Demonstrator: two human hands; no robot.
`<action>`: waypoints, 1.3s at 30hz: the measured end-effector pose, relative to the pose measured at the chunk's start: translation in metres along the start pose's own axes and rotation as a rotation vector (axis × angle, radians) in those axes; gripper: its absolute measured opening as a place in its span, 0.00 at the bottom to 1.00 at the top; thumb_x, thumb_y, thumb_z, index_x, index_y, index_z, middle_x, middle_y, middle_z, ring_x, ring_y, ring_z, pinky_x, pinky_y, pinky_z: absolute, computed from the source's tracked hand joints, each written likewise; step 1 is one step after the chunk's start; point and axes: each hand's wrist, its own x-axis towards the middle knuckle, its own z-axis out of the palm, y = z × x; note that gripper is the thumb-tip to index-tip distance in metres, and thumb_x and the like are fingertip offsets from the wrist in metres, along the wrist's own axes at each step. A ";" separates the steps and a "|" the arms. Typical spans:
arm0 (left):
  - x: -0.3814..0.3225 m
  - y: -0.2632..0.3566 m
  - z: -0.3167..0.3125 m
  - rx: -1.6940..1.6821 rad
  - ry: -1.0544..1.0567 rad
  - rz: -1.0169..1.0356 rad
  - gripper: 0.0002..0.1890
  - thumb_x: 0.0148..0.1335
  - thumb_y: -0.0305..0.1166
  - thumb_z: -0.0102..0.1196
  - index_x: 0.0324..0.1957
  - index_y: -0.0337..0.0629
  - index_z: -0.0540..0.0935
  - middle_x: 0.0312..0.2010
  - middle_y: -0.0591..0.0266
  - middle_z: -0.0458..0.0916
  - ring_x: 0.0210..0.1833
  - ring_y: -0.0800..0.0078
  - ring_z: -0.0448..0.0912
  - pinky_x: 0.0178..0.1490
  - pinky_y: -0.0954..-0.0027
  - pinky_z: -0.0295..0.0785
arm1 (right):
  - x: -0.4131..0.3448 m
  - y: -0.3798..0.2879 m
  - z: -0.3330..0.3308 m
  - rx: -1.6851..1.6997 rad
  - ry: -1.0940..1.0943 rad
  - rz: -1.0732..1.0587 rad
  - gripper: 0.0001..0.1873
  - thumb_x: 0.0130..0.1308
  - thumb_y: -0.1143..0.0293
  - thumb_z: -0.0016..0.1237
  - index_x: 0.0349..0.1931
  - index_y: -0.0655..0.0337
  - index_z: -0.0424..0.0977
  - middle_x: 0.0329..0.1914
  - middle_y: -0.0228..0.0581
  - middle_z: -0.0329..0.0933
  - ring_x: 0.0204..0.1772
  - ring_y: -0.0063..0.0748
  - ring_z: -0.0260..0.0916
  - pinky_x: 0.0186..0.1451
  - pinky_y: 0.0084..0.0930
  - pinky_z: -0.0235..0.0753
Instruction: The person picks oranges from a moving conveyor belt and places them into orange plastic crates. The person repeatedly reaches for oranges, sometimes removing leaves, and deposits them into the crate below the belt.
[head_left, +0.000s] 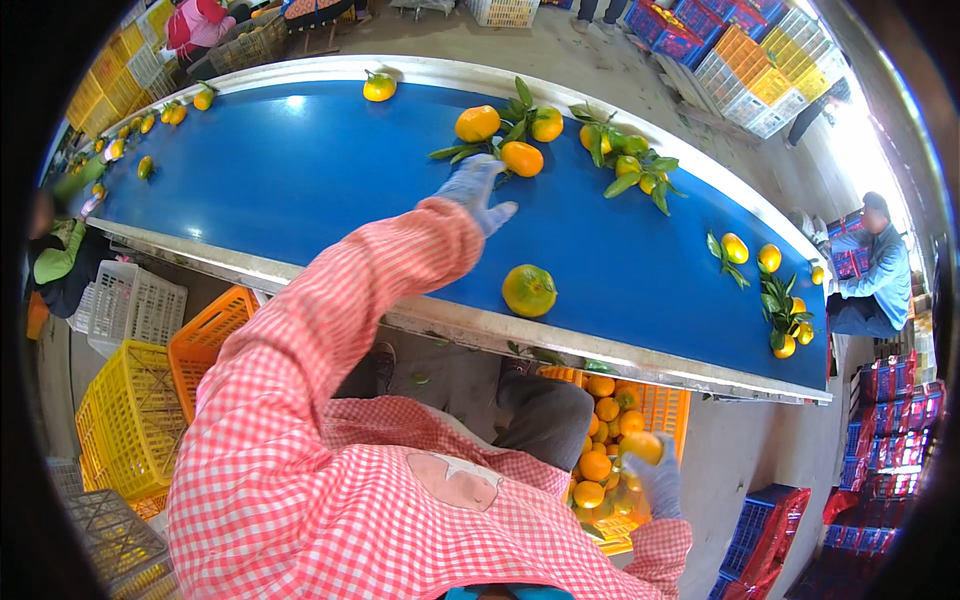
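Observation:
A blue conveyor belt (360, 157) crosses in front of me. My left hand (480, 195), in a pale glove, reaches over it with fingers apart, beside an orange mandarin (523, 159) in a leafy cluster; whether the fingertips touch the cluster is unclear. A single greenish mandarin (529, 291) lies near the belt's close edge. Low at the right, my gloved right hand (655, 469), slightly blurred, holds an orange mandarin (641, 447) above an orange plastic crate (667, 412) partly filled with loose mandarins. More leafy mandarins (628, 165) lie to the right on the belt.
Yellow (131, 420), orange (210, 337) and white crates (139, 304) stand at my left. A person in blue (870, 277) sits at the belt's right end; another person's gloved hands are at its far left. Blue crates with red wrapping (765, 532) stand at lower right.

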 end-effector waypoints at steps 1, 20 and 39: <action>0.018 0.004 0.008 0.061 -0.058 -0.041 0.36 0.62 0.42 0.62 0.67 0.41 0.64 0.71 0.46 0.59 0.73 0.52 0.60 0.76 0.61 0.54 | -0.002 0.018 0.003 -0.174 0.072 0.110 0.31 0.51 0.64 0.68 0.55 0.62 0.71 0.50 0.43 0.77 0.50 0.34 0.76 0.52 0.29 0.78; -0.084 -0.143 -0.039 -0.666 0.042 0.217 0.48 0.39 0.38 0.80 0.63 0.40 0.67 0.55 0.51 0.71 0.59 0.56 0.73 0.64 0.60 0.68 | 0.353 -0.381 0.256 0.131 -0.051 -0.330 0.49 0.57 0.38 0.57 0.70 0.63 0.59 0.67 0.57 0.67 0.71 0.52 0.63 0.71 0.37 0.62; -0.364 -0.226 -0.172 -0.724 0.573 -0.221 0.39 0.36 0.37 0.77 0.55 0.40 0.77 0.46 0.54 0.78 0.51 0.53 0.79 0.57 0.61 0.71 | -0.092 -0.543 0.574 0.578 -1.235 -0.473 0.27 0.66 0.64 0.54 0.63 0.61 0.65 0.56 0.46 0.72 0.55 0.41 0.74 0.54 0.39 0.78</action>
